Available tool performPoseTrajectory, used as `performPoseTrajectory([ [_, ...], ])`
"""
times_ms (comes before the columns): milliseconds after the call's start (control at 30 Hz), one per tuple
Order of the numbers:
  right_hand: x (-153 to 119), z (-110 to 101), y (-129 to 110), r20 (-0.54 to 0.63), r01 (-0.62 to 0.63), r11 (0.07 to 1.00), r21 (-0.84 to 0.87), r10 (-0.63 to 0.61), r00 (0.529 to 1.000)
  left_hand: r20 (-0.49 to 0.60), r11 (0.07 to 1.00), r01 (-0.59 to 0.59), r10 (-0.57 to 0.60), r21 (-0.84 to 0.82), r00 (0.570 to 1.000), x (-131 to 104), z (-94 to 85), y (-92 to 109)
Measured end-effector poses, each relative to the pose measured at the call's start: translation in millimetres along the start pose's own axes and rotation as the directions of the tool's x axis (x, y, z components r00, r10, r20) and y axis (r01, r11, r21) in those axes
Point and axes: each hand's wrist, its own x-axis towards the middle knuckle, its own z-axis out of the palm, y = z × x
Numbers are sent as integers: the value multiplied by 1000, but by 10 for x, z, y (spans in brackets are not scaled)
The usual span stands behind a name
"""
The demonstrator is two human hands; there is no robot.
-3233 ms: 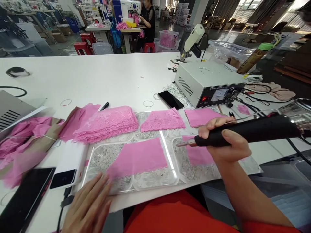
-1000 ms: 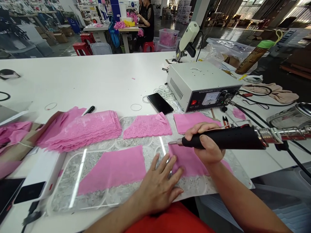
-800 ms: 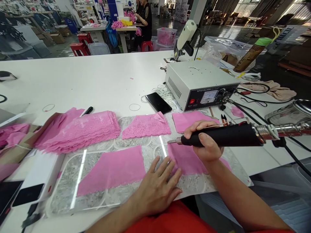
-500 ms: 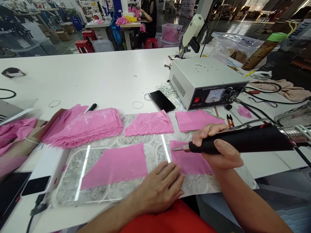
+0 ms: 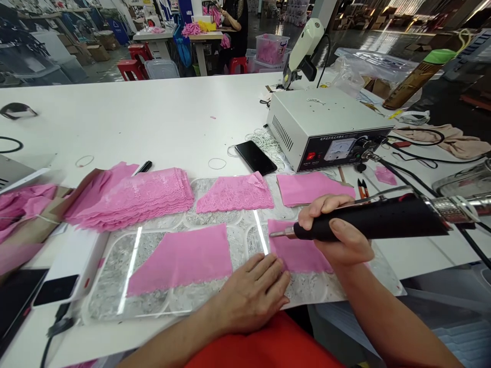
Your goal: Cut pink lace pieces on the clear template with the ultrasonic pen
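Note:
My right hand (image 5: 337, 230) is wrapped around a black ultrasonic welding gun (image 5: 368, 222), its metal tip pointing left over a pink fabric piece (image 5: 297, 258). Whether the tip touches the fabric I cannot tell. My left hand (image 5: 257, 291) lies flat, fingers stretched out, on the marbled mat (image 5: 207, 299), with its fingertips at the left edge of that piece. Left of it lies a larger pink piece with a slanted side (image 5: 187, 260). Behind are a lacy pink piece (image 5: 238, 193), a smooth pink stack (image 5: 312, 188) and a thick stack of lacy pieces (image 5: 141, 197).
A grey generator box (image 5: 330, 120) stands at the back right, with cables running from it. A black phone (image 5: 255, 157) lies beside it on loose white thread. At left are a white box (image 5: 82, 260) and bundled pink fabric (image 5: 26, 202). A person (image 5: 233, 30) sits in the background.
My right hand and the welding gun have shifted slightly left. My left hand stays almost where it was, and the fabric pieces lie as before.

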Motion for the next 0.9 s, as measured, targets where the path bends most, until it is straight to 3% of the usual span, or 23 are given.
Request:
performPoseTrajectory([
  [333, 15, 0, -12, 13, 17, 1000, 10, -17, 1000, -29, 1000, -23, 23, -9, 999, 12, -20, -11],
  [533, -5, -61, -83, 58, -63, 993, 101, 57, 997, -50, 994, -110, 110, 1, 993, -7, -14, -12],
  [900, -50, -14, -85, 124, -83, 990, 113, 69, 990, -58, 994, -105, 104, -29, 993, 39, -28, -16],
])
